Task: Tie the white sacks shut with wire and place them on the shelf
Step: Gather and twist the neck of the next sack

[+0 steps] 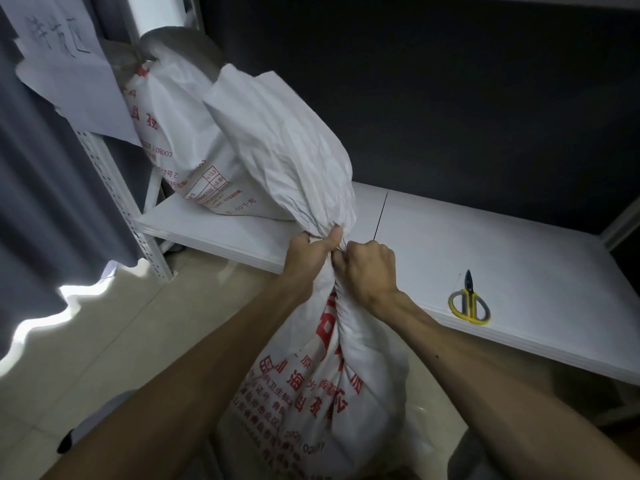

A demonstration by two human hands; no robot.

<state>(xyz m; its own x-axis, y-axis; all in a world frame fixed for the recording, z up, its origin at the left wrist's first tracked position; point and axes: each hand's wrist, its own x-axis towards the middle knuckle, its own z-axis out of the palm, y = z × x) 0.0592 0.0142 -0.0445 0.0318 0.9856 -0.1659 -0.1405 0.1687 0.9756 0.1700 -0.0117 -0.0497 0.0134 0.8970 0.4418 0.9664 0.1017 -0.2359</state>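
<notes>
Both grips are closed on the gathered neck of the white sack point(332, 393), which stands low between our forearms, just in front of the shelf point(502, 237); its bottom is out of view. Our left grip point(310, 252) wraps the bunched cloth, thumb pressed along the top of the neck. Our right grip point(369, 268), touching the left one, has its fingers curled and pinching at the same spot. It is most likely on the wire, though the wire is too thin to make out for certain. Above the neck the sack's loose top flops up and away from us.

We judge the tie to be under way. To do it well, we should keep the left grip squeezing hard just under the binding so the gather cannot loosen. The right grip should pull the wire snug before each twist, laying the turns close against the cloth. Slack here could let the mouth open when we lift.

Right of the sack, on the shelf board, lie yellow-handled scissors point(469, 303), handy for trimming the ends. A thin dark line crosses the board behind the right grip; wire end or board seam, we cannot tell. Farthest, beyond the sack and to its left, a second sack point(173, 140) leans on the shelf.
</notes>
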